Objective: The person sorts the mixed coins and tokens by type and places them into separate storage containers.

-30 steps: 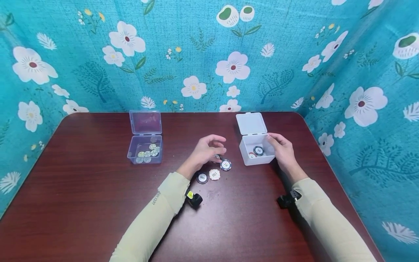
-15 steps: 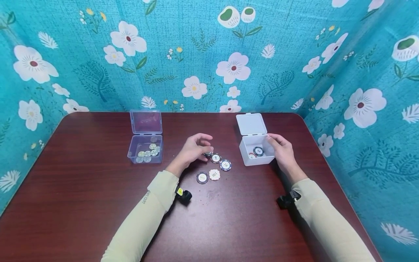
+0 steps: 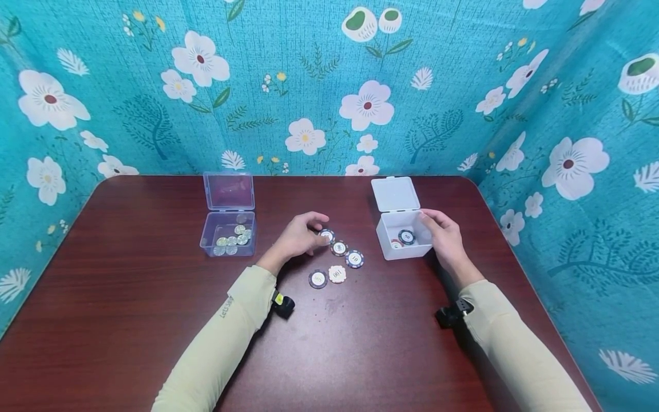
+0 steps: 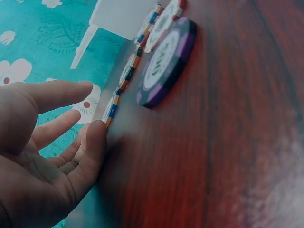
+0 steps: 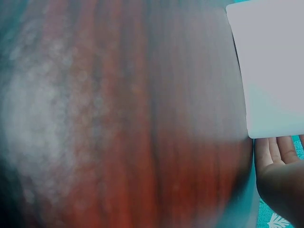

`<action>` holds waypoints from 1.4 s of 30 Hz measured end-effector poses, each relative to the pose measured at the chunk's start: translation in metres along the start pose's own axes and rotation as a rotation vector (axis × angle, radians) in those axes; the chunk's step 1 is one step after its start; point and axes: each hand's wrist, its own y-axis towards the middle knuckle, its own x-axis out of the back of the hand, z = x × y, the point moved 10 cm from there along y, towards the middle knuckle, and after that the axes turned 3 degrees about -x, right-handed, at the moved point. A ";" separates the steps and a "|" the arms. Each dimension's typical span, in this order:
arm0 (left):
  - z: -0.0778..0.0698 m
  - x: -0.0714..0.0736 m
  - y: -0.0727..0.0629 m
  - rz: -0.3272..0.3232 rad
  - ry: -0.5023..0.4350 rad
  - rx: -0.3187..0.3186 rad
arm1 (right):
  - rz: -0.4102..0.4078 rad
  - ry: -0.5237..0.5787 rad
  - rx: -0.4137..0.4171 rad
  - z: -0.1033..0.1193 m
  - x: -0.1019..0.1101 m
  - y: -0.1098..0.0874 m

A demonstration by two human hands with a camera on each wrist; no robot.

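Note:
My left hand (image 3: 301,236) reaches over the table with its fingers loosely bent, thumb and fingers apart. Its fingertips are right at the edge of a blue-and-white poker chip (image 3: 326,235), the top one of a slanting row. Below it lie a dark-edged chip (image 3: 339,248) and a blue chip marked 10 (image 3: 354,259). Nearer the front sit a black-and-purple chip (image 4: 164,64) marked 500 and a pale chip (image 3: 337,274) marked 100. My right hand (image 3: 447,237) grips the right wall of a white box (image 3: 387,243), thumb at the rim; its fingers are partly hidden behind the wall.
Inside the white box are a dark chip (image 3: 407,237) marked 50 and a red-and-white chip (image 3: 396,244). A clear plastic box (image 3: 207,234) with several silvery coins (image 3: 231,242) stands on the left, lid raised. A flowered curtain (image 3: 309,86) hangs behind the table (image 3: 123,297).
My left hand has drawn back to the left, uncovering the middle chips and then most of the top blue-and-white one. My right hand and the white box have stayed put.

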 end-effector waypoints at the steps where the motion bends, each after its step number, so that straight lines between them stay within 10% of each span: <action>1: -0.001 -0.001 0.000 0.006 0.022 -0.004 | -0.001 0.004 -0.002 0.000 0.000 0.000; 20: -0.010 -0.003 0.006 -0.036 0.402 -0.080 | 0.013 0.007 -0.020 0.001 -0.002 0.000; 42: -0.012 -0.004 0.004 -0.064 0.424 -0.049 | 0.002 0.008 -0.020 0.000 -0.001 -0.002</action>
